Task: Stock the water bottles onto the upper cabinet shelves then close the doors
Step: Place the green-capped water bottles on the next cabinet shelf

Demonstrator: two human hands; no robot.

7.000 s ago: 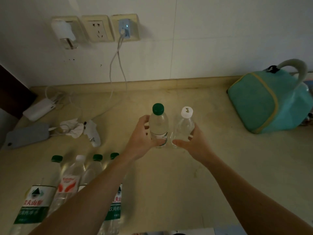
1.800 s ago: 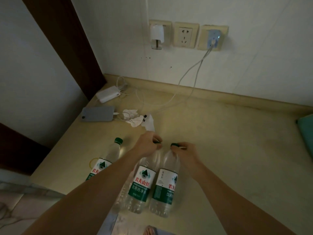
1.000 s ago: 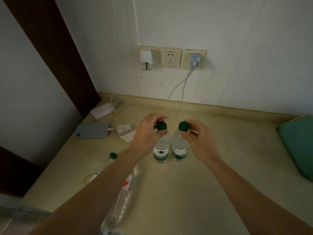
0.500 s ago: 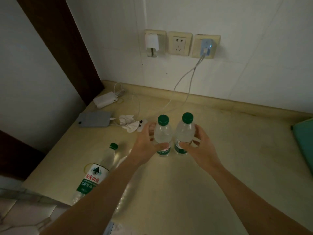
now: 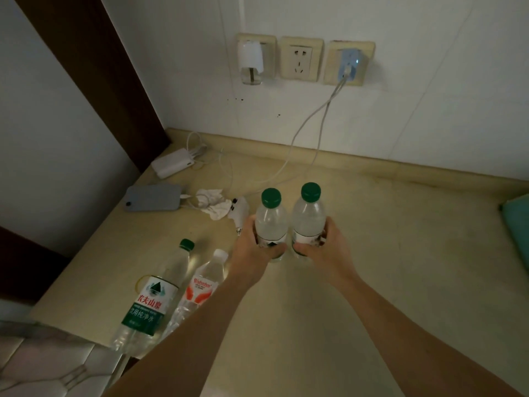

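You are mid-pickup: your left hand [image 5: 252, 247] grips one green-capped bottle [image 5: 270, 222], your right hand [image 5: 323, 247] grips another [image 5: 307, 217], both upright over the counter [image 5: 400, 267]. Next, raise them to the cabinet, which is out of view. Two bottles [image 5: 160, 293] wait near left.

Head cam, fwd-down, close over countertop [image 5: 386, 282]

The green-capped bottle [image 5: 148, 299] is showing a green and white label with red characters 农夫山泉 and white 饮用纯净水 under a mountain logo. The white-capped bottle [image 5: 201, 285] beside it is showing red "Wahaha" lettering. Labels on the two held bottles are staying unreadable.
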